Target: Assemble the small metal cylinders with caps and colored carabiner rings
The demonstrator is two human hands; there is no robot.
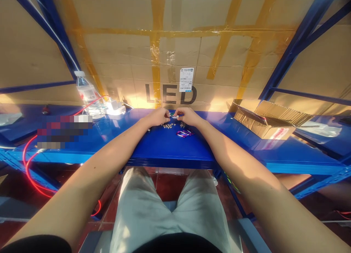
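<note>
At the back of the blue table [161, 145], my left hand [157, 116] and my right hand [189, 116] face each other, fingertips pinched. Between them is a small shiny piece [173, 116] with green and silver on it, too small to name. Both hands' fingertips are at its ends. Just below my left hand lie several small gold-coloured metal parts [168, 126]. A second cluster of small dark metal parts [183, 124] sits under my right hand. Nearer to me is a bundle of shiny pink, purple and blue loops [185, 133].
An open cardboard box [270, 126] stands right. On the left are a plastic water bottle [89, 95], a white power strip [115, 107], a blurred-out object [64, 131] and a red cable [27, 161]. Large taped cardboard [123, 62] rises behind, between blue metal posts [297, 44].
</note>
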